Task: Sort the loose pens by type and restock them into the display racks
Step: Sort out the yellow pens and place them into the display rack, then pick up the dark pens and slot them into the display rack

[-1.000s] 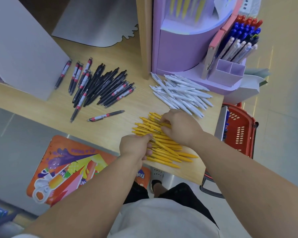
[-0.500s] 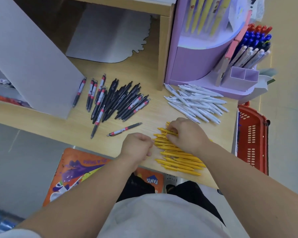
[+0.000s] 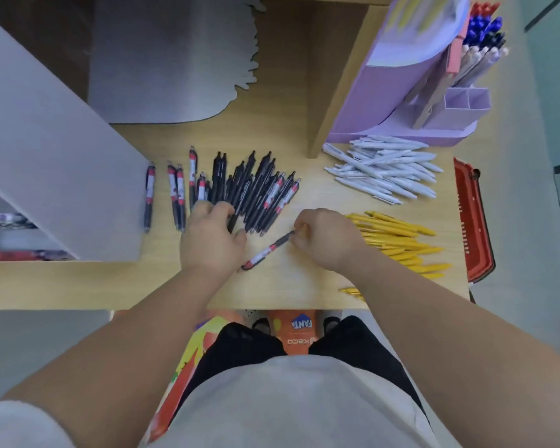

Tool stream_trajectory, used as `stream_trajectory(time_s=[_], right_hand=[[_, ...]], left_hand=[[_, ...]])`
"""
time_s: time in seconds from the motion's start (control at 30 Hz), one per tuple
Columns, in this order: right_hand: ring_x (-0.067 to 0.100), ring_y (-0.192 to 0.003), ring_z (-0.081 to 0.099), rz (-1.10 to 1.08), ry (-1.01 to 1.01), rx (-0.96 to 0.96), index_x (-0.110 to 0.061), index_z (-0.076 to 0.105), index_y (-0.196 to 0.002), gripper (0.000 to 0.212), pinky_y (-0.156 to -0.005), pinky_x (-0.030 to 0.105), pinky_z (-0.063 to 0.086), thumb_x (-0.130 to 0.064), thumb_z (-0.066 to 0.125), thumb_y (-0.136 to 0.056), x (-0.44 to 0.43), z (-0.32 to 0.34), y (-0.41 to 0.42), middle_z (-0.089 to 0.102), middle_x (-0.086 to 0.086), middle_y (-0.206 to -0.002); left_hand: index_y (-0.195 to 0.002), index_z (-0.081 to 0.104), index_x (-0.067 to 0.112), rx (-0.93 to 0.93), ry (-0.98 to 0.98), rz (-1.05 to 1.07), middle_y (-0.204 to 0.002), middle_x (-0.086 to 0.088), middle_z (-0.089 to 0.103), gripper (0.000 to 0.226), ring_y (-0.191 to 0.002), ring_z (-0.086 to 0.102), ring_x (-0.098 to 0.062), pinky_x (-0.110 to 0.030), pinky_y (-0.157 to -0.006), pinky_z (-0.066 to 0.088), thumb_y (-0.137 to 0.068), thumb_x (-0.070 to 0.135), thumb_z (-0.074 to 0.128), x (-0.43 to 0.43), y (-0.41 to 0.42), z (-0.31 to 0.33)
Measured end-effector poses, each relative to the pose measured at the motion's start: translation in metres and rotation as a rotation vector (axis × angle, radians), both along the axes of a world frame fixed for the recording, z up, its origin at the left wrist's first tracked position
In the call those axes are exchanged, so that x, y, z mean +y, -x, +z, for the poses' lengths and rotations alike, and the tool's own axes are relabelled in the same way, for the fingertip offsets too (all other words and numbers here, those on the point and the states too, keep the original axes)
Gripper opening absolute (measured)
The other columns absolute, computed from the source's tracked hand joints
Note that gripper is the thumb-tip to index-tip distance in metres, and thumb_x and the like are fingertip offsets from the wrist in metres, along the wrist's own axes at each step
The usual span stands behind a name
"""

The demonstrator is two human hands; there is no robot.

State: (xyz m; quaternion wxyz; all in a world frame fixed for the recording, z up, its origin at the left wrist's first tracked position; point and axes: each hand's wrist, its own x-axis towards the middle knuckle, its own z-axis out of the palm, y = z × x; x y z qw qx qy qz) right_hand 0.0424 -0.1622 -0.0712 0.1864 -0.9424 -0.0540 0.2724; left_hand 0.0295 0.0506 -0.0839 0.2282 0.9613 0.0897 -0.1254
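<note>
On the shelf, left hand grips black pens — ends hidden — right hand pinches loose pen

Single head view, looking steeply down, close over wooden shelf

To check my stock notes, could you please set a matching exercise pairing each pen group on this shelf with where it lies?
1. white pens
2. yellow pens
3. black pens
4. lone pen

A. one end pinched by the right hand
B. next to the rack
C. just right of the right hand
D. some gripped by the left hand

Pairs: 1-B, 2-C, 3-D, 4-A.
</note>
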Motion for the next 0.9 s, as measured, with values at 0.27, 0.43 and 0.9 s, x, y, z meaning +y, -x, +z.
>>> stream_trajectory(time_s=[0.27,0.43,0.9], right_hand=[[0.018,-0.09,0.062,-0.21,-0.091,0.203,-0.023,0.068,-0.095,0.012,-0.078,0.032,0.053,-0.031,0.069,-0.087,0.046,-0.023,0.012,0.068,-0.004,-0.098],[0.02,-0.073,0.06,-0.419,-0.057,0.055,-0.018,0.063,-0.087,0.021,-0.062,0.032,0.051,-0.039,0.068,-0.086,0.053,-0.025,0.005,0.065,-0.001,-0.08],[0.023,-0.085,0.057,-0.703,-0.076,-0.024,-0.016,0.052,-0.119,0.053,-0.074,0.034,0.047,-0.05,0.072,-0.084,0.069,-0.032,-0.049,0.054,0.008,-0.113]], left_hand=[[-0.132,0.056,0.019,0.09,0.05,-0.098,-0.132,-0.008,0.045,0.049,-0.103,0.058,-0.03,-0.042,-0.086,0.053,-0.086,0.02,0.071,0.044,-0.009,-0.011],[-0.121,0.061,0.015,-0.011,0.034,-0.097,-0.118,-0.007,0.051,0.043,-0.091,0.058,-0.026,-0.033,-0.073,0.049,-0.082,0.026,0.076,0.063,-0.002,-0.012],[-0.126,0.058,0.019,0.021,0.073,-0.019,-0.12,-0.004,0.053,0.049,-0.097,0.06,-0.024,-0.034,-0.078,0.051,-0.083,0.035,0.076,0.079,-0.004,-0.022]])
